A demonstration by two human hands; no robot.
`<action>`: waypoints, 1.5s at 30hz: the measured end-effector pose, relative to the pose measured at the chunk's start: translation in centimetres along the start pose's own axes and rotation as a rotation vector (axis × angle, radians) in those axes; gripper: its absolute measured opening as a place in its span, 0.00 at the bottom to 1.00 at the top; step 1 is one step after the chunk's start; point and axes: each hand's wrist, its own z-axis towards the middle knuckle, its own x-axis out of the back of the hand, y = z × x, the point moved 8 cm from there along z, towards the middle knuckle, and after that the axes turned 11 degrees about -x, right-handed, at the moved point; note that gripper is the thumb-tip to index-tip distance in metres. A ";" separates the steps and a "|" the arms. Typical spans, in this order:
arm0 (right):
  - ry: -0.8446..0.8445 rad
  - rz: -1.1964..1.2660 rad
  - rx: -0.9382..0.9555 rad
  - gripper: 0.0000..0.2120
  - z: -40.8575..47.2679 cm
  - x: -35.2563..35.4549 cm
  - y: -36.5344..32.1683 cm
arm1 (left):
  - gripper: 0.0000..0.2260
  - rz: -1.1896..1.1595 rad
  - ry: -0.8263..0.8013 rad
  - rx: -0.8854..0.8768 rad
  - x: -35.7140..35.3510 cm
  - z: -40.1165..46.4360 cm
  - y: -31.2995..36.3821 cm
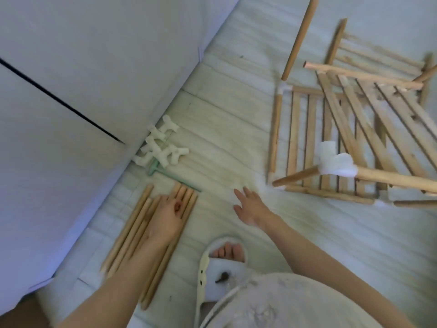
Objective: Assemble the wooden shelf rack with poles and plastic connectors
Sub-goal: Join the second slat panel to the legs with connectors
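the left hand [166, 215] rests on the loose poles [132, 235] by the wall, its finger grip hidden. the right hand [248, 205] hovers, fingers spread, near the half-built rack [350, 129]; plastic connectors [160, 145] lie beyond the poles.

Floor [224, 119]: pale grey-white boards with faint streaked grain, seams running diagonally from lower left to upper right. Left side: flat white panelling [71, 67] meeting the floor along a diagonal base line; one thin dark gap [61, 100] cuts across it. Light soft, cool, even; a bluish tint on the lower panel.
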 end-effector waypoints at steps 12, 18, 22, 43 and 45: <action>-0.105 -0.103 -0.006 0.27 0.9 -2.8 0.8 | 0.20 0.554 -0.048 -0.088 -3.2 -0.2 1.0; -0.144 0.291 -0.093 0.24 -0.1 -0.2 -0.1 | 0.15 0.592 -0.057 -0.073 -2.8 0.4 0.9; -0.064 0.396 -0.057 0.21 -2.3 2.8 -1.3 | 0.14 0.680 -0.113 -0.092 -3.1 0.5 1.2; 0.831 0.795 -0.223 0.18 -13.7 13.6 6.9 | 0.13 -0.107 0.062 -0.526 5.6 -1.8 16.1; 0.815 0.781 -0.192 0.18 -13.7 13.4 7.0 | 0.14 -0.124 0.079 -0.562 7.0 -2.5 17.4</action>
